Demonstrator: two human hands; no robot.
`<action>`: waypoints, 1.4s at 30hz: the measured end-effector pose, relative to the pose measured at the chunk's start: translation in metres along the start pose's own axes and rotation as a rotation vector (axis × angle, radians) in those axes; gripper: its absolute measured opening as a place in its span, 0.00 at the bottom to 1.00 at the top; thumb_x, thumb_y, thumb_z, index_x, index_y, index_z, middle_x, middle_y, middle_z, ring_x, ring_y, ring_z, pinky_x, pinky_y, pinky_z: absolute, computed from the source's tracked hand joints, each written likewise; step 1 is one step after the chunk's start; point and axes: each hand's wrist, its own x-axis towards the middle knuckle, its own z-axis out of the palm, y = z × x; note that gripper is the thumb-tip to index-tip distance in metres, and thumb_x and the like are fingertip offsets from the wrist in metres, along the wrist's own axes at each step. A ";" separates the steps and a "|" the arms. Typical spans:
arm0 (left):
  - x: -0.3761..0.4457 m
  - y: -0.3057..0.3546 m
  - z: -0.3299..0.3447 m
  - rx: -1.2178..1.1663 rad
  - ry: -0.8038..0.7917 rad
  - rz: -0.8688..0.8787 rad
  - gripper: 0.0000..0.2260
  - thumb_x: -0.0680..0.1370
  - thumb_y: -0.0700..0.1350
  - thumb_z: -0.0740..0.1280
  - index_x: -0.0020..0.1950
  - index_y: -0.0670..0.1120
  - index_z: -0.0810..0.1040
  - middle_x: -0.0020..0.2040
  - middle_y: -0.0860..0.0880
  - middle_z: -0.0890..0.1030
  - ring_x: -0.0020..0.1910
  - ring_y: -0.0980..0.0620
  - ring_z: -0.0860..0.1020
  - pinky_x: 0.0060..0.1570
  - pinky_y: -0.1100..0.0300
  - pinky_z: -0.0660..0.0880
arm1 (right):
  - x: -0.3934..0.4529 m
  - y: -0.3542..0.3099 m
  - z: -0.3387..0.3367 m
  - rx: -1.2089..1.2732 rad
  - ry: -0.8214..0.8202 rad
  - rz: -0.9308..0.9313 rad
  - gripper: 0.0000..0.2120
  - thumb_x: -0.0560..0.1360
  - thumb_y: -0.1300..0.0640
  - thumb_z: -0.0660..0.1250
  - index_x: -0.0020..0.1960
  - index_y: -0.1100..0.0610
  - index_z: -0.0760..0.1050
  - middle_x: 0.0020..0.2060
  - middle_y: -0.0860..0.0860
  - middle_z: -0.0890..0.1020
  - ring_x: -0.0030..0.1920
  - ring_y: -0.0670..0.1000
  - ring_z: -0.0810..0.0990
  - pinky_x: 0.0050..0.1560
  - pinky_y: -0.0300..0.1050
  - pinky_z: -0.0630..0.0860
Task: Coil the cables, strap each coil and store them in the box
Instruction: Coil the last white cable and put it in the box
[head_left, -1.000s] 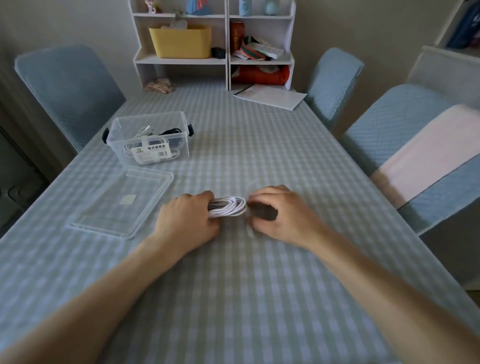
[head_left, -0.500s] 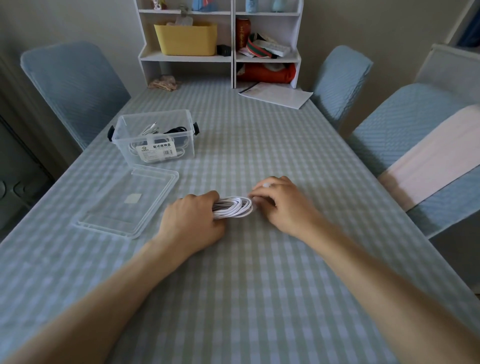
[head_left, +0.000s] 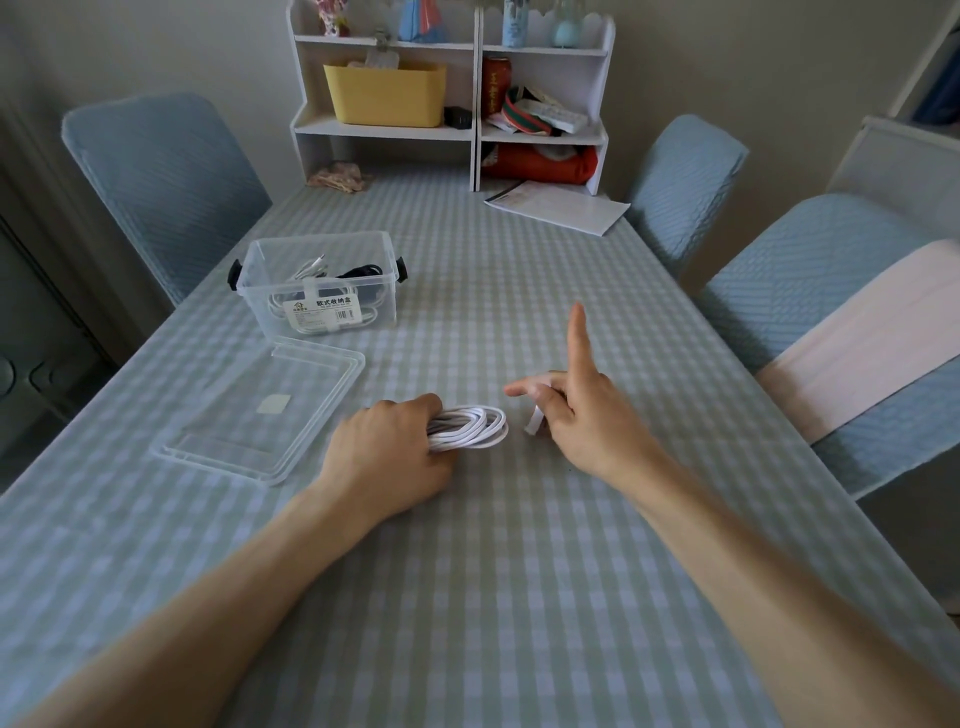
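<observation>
Hands work mid-table: the left hand (head_left: 387, 449) grips a white cable coil (head_left: 470, 427) lying on the table (head_left: 519, 597); the right hand (head_left: 582, 415) pinches a white strap (head_left: 533, 420), index finger raised. Farther left lie the lid (head_left: 270, 410) and open box (head_left: 319, 283) holding cables.
</observation>
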 end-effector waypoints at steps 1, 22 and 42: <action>0.000 0.000 0.000 -0.002 -0.001 0.000 0.08 0.69 0.46 0.66 0.43 0.51 0.68 0.34 0.53 0.72 0.42 0.43 0.78 0.35 0.57 0.64 | 0.000 0.000 0.001 0.012 -0.001 0.019 0.42 0.83 0.59 0.59 0.77 0.51 0.28 0.51 0.38 0.83 0.40 0.35 0.81 0.44 0.29 0.74; -0.002 -0.006 -0.003 -0.144 0.059 -0.098 0.05 0.73 0.49 0.65 0.42 0.49 0.73 0.40 0.49 0.80 0.44 0.40 0.79 0.37 0.57 0.68 | -0.014 -0.003 -0.001 0.361 0.209 0.257 0.04 0.77 0.62 0.67 0.43 0.58 0.76 0.28 0.52 0.81 0.27 0.51 0.80 0.28 0.43 0.74; -0.001 -0.010 -0.011 -0.140 -0.002 -0.189 0.04 0.71 0.48 0.65 0.38 0.49 0.73 0.38 0.51 0.78 0.43 0.42 0.78 0.36 0.57 0.68 | -0.030 -0.014 -0.006 0.185 -0.266 -0.038 0.15 0.77 0.60 0.69 0.59 0.45 0.80 0.42 0.45 0.85 0.42 0.50 0.82 0.46 0.40 0.78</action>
